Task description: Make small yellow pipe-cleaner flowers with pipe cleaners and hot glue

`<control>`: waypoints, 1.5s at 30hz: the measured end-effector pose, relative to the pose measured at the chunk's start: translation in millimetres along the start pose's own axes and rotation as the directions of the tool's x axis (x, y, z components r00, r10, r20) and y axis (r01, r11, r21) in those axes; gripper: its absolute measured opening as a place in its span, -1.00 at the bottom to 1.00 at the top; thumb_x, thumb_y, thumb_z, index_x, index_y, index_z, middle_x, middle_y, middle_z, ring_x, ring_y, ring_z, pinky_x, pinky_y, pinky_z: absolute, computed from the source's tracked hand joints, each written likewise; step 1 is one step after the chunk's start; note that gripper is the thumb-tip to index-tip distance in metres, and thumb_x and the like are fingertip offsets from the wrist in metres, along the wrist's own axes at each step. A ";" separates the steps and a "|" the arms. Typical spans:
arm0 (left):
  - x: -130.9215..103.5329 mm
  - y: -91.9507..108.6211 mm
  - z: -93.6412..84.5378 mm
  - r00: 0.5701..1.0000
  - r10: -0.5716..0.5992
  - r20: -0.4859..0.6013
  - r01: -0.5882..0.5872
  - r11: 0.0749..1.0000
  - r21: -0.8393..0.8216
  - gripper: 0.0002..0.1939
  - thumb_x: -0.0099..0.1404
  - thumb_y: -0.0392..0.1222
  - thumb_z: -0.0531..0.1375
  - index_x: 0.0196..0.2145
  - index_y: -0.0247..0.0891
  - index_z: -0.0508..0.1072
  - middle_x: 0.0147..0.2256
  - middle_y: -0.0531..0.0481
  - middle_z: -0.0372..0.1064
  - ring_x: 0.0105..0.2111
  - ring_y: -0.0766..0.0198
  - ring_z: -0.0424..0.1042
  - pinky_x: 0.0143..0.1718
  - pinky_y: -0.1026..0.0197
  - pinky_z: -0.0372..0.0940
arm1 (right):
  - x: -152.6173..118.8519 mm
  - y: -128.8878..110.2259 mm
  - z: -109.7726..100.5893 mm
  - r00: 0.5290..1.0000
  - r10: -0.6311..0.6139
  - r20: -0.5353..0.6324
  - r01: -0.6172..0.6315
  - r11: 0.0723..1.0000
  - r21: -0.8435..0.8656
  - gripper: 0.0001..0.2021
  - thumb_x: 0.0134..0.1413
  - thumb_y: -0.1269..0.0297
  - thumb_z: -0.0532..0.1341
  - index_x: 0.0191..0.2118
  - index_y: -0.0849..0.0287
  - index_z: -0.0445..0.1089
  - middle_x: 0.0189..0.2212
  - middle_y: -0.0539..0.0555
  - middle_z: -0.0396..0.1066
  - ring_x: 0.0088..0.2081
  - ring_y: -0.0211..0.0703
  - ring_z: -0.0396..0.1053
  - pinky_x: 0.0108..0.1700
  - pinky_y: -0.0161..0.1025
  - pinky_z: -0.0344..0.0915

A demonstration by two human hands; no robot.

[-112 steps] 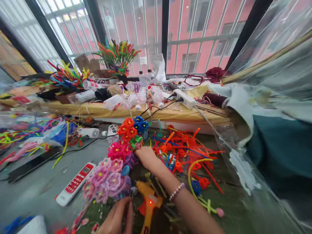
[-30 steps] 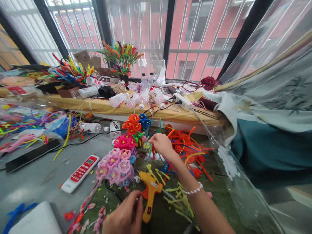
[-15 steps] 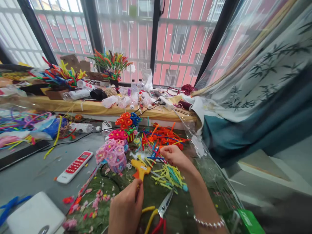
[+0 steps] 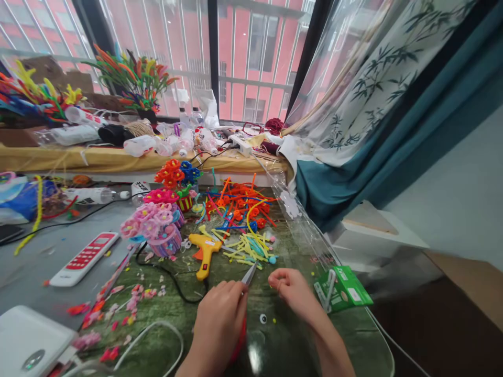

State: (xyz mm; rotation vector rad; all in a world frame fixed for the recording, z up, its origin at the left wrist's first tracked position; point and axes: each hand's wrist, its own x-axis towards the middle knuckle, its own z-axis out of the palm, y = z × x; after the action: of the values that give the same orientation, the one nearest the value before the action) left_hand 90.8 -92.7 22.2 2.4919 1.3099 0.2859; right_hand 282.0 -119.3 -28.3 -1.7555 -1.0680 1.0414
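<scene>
Partly hidden by left hand (image 4: pixel 220 318): pointed metal scissors (image 4: pixel 250 274) near fuzzy stems (image 4: pixel 247 248)

Scissors (image 4: pixel 249 275): smooth, shiny metal
Glue gun (image 4: pixel 205 250): smooth plastic
Flowers (image 4: pixel 151 217): fuzzy, matt
Worktop (image 4: pixel 281 343): smooth, glossy (a pale reflection shows)
Curtain (image 4: pixel 326 196): matt cloth

By the look of it, I'm standing in a home craft corner: a bamboo-print curtain (image 4: pixel 371 86) is hanging beside a window (image 4: pixel 239 86), bottles (image 4: pixel 139 145) are cluttering the cloth-draped sill (image 4: pixel 98 159), and pipe-cleaner flowers (image 4: pixel 153 221), a hot-glue gun (image 4: pixel 205 250) and cut pipe-cleaner pieces (image 4: pixel 245 247) are crowding the table (image 4: pixel 285 348).
</scene>
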 end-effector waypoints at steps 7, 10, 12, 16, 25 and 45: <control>-2.9 12.1 6.4 0.994 0.044 0.096 -0.044 0.999 -0.006 -0.74 0.40 -0.35 0.03 -0.25 -0.24 0.52 -0.29 -0.06 0.54 -0.25 0.12 0.52 -0.21 0.13 0.34 | -21.1 21.5 8.4 0.998 0.063 -0.014 -0.062 0.996 0.061 -0.66 -0.15 0.01 0.33 -0.62 0.20 0.38 -0.84 -0.15 0.08 -0.76 -0.36 0.00 -0.66 -0.38 -0.13; -0.3 16.1 6.7 0.992 0.067 0.103 -0.066 0.998 -0.021 -0.75 0.41 -0.35 0.03 -0.26 -0.25 0.52 -0.30 -0.07 0.54 -0.25 0.11 0.52 -0.21 0.12 0.34 | -30.6 22.4 5.8 0.997 0.067 -0.045 -0.062 0.994 0.088 -0.59 -0.11 -0.10 0.26 -0.54 0.23 0.43 -0.85 -0.14 0.11 -0.81 -0.37 -0.04 -0.70 -0.38 -0.15; 6.6 20.8 6.1 0.990 0.094 0.101 -0.092 0.995 -0.030 -0.75 0.41 -0.36 0.02 -0.25 -0.26 0.51 -0.28 -0.08 0.54 -0.22 0.11 0.52 -0.18 0.11 0.35 | -38.5 22.3 0.6 0.993 0.061 -0.097 -0.050 0.993 0.108 -0.53 -0.09 -0.16 0.22 -0.45 0.25 0.45 -0.82 -0.13 0.16 -0.81 -0.37 -0.01 -0.72 -0.38 -0.12; 37.5 43.1 11.9 0.978 0.187 0.090 -0.183 0.982 -0.052 -0.80 0.41 -0.35 0.05 -0.20 -0.28 0.48 -0.21 -0.09 0.51 -0.17 0.14 0.49 -0.14 0.12 0.37 | -61.8 28.2 -6.0 0.967 0.068 -0.246 -0.026 0.985 0.171 -0.43 -0.05 -0.28 0.18 -0.37 0.25 0.45 -0.79 -0.15 0.11 -0.77 -0.33 0.03 -0.71 -0.37 -0.06; 119.6 106.5 71.7 0.840 0.497 0.220 -0.493 0.867 -0.073 -0.69 0.38 -0.12 0.19 0.02 -0.29 0.40 -0.01 -0.13 0.40 -0.09 0.13 0.46 -0.09 -0.03 0.41 | -95.0 51.2 3.8 0.696 0.046 -0.717 0.154 0.965 0.211 -0.52 -0.02 -0.18 0.27 -0.57 0.20 0.40 -0.71 -0.04 0.23 -0.65 -0.27 0.16 -0.62 -0.33 0.06; 39.2 26.6 18.5 0.988 0.109 0.108 -0.108 0.994 -0.018 -0.79 0.36 -0.33 0.12 -0.15 -0.16 0.52 -0.17 0.01 0.54 -0.11 0.24 0.48 -0.07 0.24 0.29 | -59.5 31.8 -2.1 0.908 -0.129 -0.398 0.191 0.974 0.119 -0.65 -0.01 -0.05 0.30 -0.43 0.19 0.50 -0.66 -0.03 0.34 -0.63 -0.20 0.30 -0.59 -0.35 0.24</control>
State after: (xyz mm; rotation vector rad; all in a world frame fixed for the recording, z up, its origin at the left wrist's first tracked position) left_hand 139.1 -77.9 15.8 2.5342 1.1292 0.1784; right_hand 274.1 -184.6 -43.1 -1.6277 -0.8387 0.6201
